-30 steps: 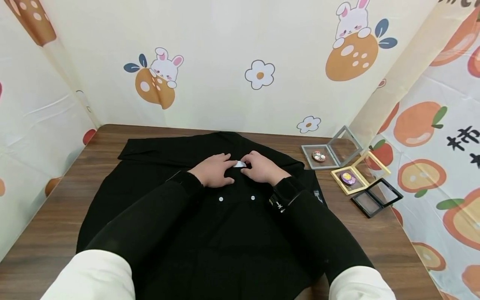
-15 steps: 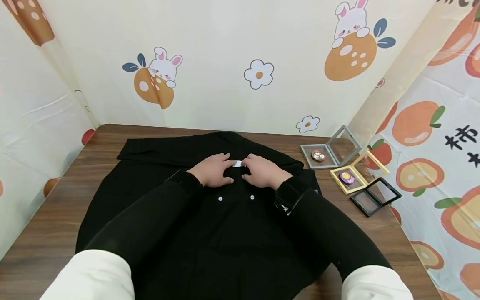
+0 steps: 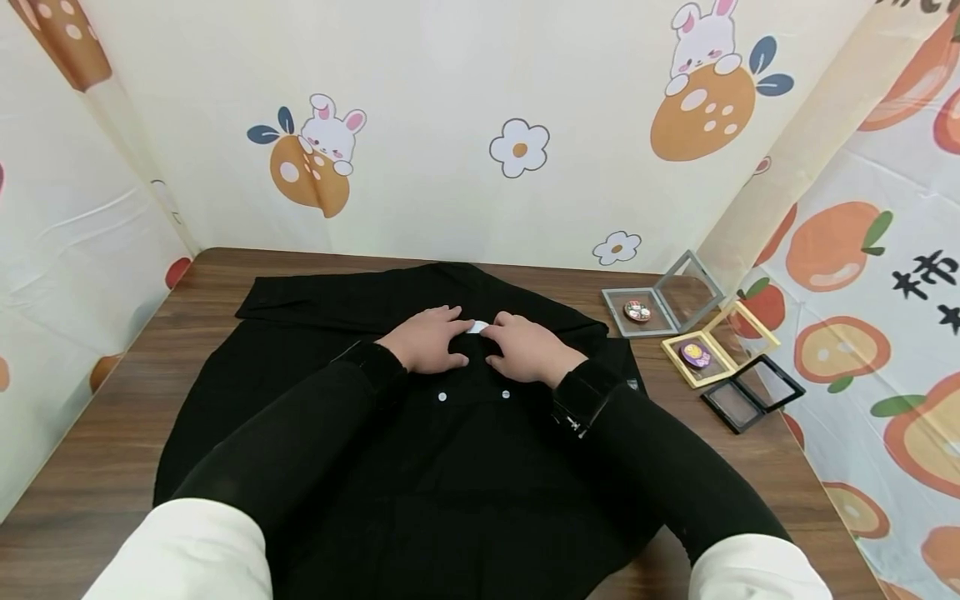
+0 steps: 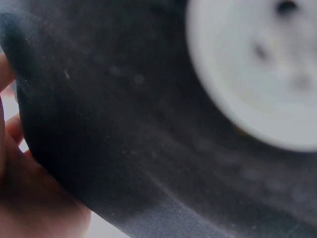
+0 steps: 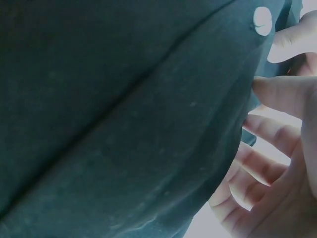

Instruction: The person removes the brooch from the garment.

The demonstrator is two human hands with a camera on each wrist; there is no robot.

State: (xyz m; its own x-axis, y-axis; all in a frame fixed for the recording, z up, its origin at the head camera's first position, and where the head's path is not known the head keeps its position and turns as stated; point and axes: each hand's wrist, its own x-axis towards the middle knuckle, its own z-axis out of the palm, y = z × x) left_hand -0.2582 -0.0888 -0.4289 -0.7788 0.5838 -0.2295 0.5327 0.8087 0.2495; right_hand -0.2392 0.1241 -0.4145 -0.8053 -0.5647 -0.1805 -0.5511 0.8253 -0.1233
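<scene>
A black button-up garment point(image 3: 465, 467) with white buttons point(image 3: 442, 397) lies spread out beneath both hands. My left hand point(image 3: 426, 342) rests on its upper middle, thumb apart from the extended index finger. Opposite it, my right hand point(image 3: 529, 345) lies on the cloth with index finger and thumb apart. Between the two index fingertips shows a small white piece point(image 3: 478, 327), perhaps a label, partly covered. In the right wrist view, a thumb point(image 5: 277, 93) touches the black cloth near a white button point(image 5: 262, 21). A blurred white button point(image 4: 247, 84) fills one side of the left wrist view.
On the right of the brown wooden table point(image 3: 742, 467) stand three open clear cases: a grey one point(image 3: 628, 335) with a round badge, a yellow one point(image 3: 703, 385) with a purple badge point(image 3: 694, 356), and a black one point(image 3: 738, 432). Patterned cloth point(image 3: 435, 167) hangs behind.
My right hand's index finger and thumb have spread apart near the white piece, and the right forearm has swung outward to the right. My left hand stays in place.
</scene>
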